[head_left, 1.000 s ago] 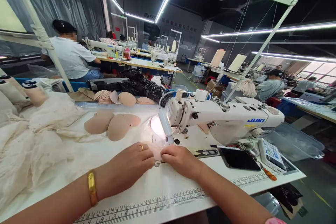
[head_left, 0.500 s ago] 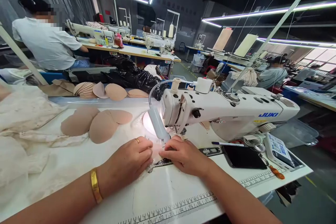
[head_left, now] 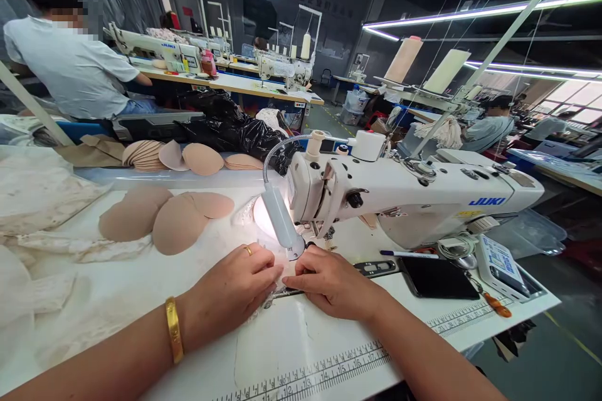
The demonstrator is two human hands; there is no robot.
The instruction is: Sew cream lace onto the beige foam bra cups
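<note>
My left hand (head_left: 232, 288), with a ring and a gold bracelet, lies at the front of the white sewing machine (head_left: 404, 178). Its fingers are pressed together on thin pale lace fabric (head_left: 255, 313). Close to its fingertips, my right hand (head_left: 329, 282) is curled with thumb and forefinger pinched over the same fabric beside the needle area. A small lamp (head_left: 281, 218) on a bendable neck lights this spot and partly hides the needle and presser foot. Beige oval pads (head_left: 181, 225) rest on the table to the left of the machine.
Pale lace cloth (head_left: 42, 200) covers the left of the table. More pads (head_left: 202, 158) line its back edge. On the right are a black phone (head_left: 439, 277), a pen (head_left: 409, 254) and a white box (head_left: 501, 266). A ruler strip (head_left: 310, 379) runs along the front. A co-worker (head_left: 70, 66) sits beyond.
My fingertips have drawn slightly closer together at the machine, and less fabric shows between them. The whole view has shifted a little; the pads and phone lie as before.
</note>
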